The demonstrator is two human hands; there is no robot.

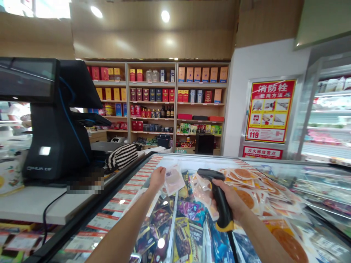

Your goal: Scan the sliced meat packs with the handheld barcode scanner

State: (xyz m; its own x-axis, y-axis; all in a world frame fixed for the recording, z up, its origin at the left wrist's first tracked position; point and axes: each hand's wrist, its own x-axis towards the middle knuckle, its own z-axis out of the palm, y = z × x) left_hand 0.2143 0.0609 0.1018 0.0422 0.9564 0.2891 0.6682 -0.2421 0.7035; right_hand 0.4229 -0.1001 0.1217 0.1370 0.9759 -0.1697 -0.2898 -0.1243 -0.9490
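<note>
My left hand point(157, 178) is closed on the edge of a flat clear plastic food packet point(174, 179) with pale, round contents. In my right hand point(229, 195) is a black and yellow barcode scanner point(220, 201), gripped around its handle, its head pointing left toward the packet. A cable runs down from the scanner's base. Both hands are above a glass-topped freezer point(175, 156). To the right of the scanner lie several flat packets with round orange-brown contents point(243, 197). Beneath the glass, colourful wrapped ice creams point(182, 233) fill the compartments.
A black checkout terminal point(55, 128) stands on the white counter point(35, 204) at left, with a striped cloth item point(122, 157) beside it. Shelves of boxed bottles point(152, 95) line the back wall. A red sign point(271, 111) hangs at right, near a lit display fridge point(329, 117).
</note>
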